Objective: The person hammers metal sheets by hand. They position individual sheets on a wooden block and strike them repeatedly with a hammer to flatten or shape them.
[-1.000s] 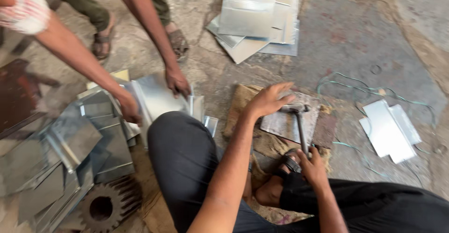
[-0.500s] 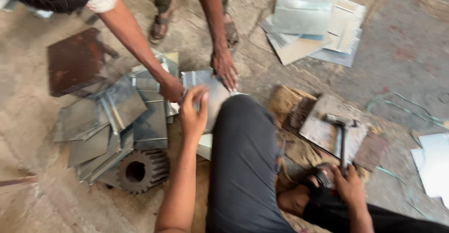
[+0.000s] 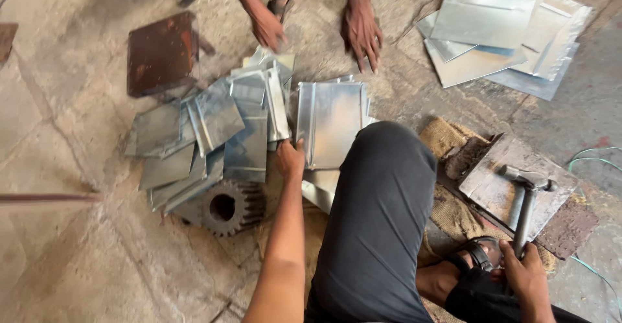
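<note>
My left hand (image 3: pixel 289 160) grips the near edge of a folded shiny metal sheet (image 3: pixel 332 122) that lies on the ground beside my bent knee (image 3: pixel 382 167). My right hand (image 3: pixel 528 277) holds the handle of a hammer (image 3: pixel 526 200), whose head rests on a flat metal plate (image 3: pixel 499 187) over burlap sacking (image 3: pixel 447 141). Another person's two hands (image 3: pixel 359 28) press on the ground just beyond the sheet, one of them (image 3: pixel 269 28) at the top of a pile of folded sheets (image 3: pixel 214 128).
A toothed steel gear (image 3: pixel 227 207) lies under the near side of the pile. A rusty square plate (image 3: pixel 161 52) sits at the far left. A stack of flat shiny sheets (image 3: pixel 499 31) lies at the far right. A green cord (image 3: pixel 593 154) trails at the right edge.
My left hand left the plate by the hammer, crossed over my knee and took hold of the sheet. The other person's hands let go of the sheets and drew back.
</note>
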